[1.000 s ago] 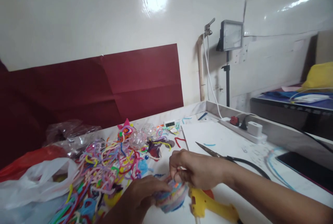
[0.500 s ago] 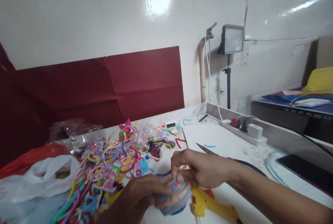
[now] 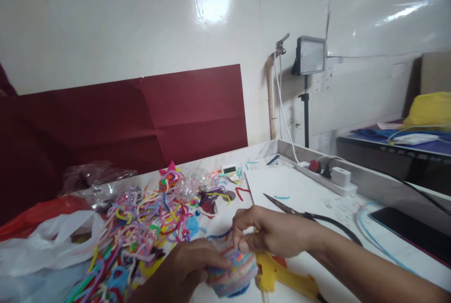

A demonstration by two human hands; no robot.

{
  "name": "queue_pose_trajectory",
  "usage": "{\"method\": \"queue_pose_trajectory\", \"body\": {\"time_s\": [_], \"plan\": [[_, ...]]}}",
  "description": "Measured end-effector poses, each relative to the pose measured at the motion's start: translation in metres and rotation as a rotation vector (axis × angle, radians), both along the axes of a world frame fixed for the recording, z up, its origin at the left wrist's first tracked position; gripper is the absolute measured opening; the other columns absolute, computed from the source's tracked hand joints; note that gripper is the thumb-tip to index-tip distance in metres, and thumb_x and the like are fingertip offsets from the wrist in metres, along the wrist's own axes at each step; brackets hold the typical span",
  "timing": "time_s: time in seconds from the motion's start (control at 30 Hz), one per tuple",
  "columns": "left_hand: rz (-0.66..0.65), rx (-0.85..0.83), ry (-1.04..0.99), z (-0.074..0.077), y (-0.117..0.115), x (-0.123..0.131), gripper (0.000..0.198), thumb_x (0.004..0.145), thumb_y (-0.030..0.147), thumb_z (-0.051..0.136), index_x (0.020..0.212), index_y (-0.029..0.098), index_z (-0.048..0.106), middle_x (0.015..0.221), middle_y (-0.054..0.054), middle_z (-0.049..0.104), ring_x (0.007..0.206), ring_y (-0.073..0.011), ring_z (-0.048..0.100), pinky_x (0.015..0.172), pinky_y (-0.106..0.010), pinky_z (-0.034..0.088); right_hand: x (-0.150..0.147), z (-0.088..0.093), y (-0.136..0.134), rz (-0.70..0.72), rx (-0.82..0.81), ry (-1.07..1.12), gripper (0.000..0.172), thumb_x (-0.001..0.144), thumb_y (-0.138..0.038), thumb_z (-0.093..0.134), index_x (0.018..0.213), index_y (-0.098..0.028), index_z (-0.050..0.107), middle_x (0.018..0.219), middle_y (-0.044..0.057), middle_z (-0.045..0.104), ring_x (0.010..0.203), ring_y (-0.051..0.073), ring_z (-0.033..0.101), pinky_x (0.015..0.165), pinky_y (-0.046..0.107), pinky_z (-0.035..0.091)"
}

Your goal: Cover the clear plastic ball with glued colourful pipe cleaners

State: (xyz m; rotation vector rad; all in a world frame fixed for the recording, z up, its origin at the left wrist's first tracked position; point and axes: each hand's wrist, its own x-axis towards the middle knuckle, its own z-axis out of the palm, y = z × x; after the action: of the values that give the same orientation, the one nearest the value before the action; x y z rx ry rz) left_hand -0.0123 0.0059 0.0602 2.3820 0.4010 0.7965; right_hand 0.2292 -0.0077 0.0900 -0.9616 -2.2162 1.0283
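Looks like a craft workspace, judging by pipe cleaners (image 3: 136, 230) at lower left, scissors (image 3: 290, 209) and hot-glue gun (image 3: 284, 278) at lower right.

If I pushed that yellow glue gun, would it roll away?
It would probably slide more than roll: the glue gun lies on its side and looks bent, not round. It may feel stiff, since its body looks like hard plastic. The dark cord at its end might tug a little.

Two hands (image 3: 193, 261) (image 3: 273, 231), one striped piece (image 3: 237, 275), one yellow glue gun (image 3: 283, 277), one pair of scissors (image 3: 287, 208), one phone (image 3: 410, 230), one power strip (image 3: 327, 182), one floodlight (image 3: 312, 56).
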Motion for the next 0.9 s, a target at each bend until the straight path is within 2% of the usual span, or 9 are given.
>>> {"method": "queue_pose_trajectory", "body": {"time_s": [0.2, 0.47, 0.6, 0.9], "plan": [[0.005, -0.030, 0.037, 0.0000, -0.0005, 0.0004, 0.030, 0.094, 0.037, 0.043, 0.105, 0.025, 0.069, 0.081, -0.005, 0.065, 0.072, -0.0179, 0.061, 0.067, -0.025, 0.045, 0.0050, 0.0013, -0.0010, 0.002, 0.015, 0.029, 0.021, 0.080, -0.023, 0.060, 0.086, -0.008, 0.073, 0.082, 0.007, 0.064, 0.077, 0.017, 0.058, 0.071, 0.026, 0.047], [0.015, -0.044, 0.044, 0.0001, 0.0006, 0.0014, 0.028, 0.095, 0.035, 0.043, 0.104, 0.027, 0.068, 0.082, -0.005, 0.066, 0.074, -0.0172, 0.061, 0.068, -0.025, 0.044, 0.0019, -0.0021, -0.0018, -0.049, 0.049, -0.045, 0.017, 0.077, -0.013, 0.061, 0.088, -0.008, 0.072, 0.084, 0.009, 0.067, 0.078, 0.019, 0.060, 0.072, 0.028, 0.048], [0.001, -0.046, 0.024, -0.0017, 0.0011, 0.0013, 0.031, 0.095, 0.039, 0.042, 0.105, 0.028, 0.069, 0.080, -0.004, 0.065, 0.073, -0.0171, 0.060, 0.068, -0.025, 0.044, 0.0015, -0.0035, -0.0001, -0.032, 0.029, -0.031, 0.018, 0.078, -0.015, 0.061, 0.089, -0.007, 0.073, 0.085, 0.010, 0.067, 0.080, 0.020, 0.061, 0.074, 0.029, 0.048], [0.021, -0.022, 0.036, 0.0019, -0.0007, 0.0030, 0.027, 0.095, 0.035, 0.043, 0.104, 0.027, 0.068, 0.082, -0.004, 0.065, 0.073, -0.0173, 0.060, 0.068, -0.025, 0.043, 0.0078, -0.0017, 0.0014, -0.008, 0.005, -0.027, 0.019, 0.078, -0.016, 0.062, 0.092, -0.011, 0.073, 0.087, 0.007, 0.067, 0.080, 0.017, 0.059, 0.075, 0.026, 0.047]]}}
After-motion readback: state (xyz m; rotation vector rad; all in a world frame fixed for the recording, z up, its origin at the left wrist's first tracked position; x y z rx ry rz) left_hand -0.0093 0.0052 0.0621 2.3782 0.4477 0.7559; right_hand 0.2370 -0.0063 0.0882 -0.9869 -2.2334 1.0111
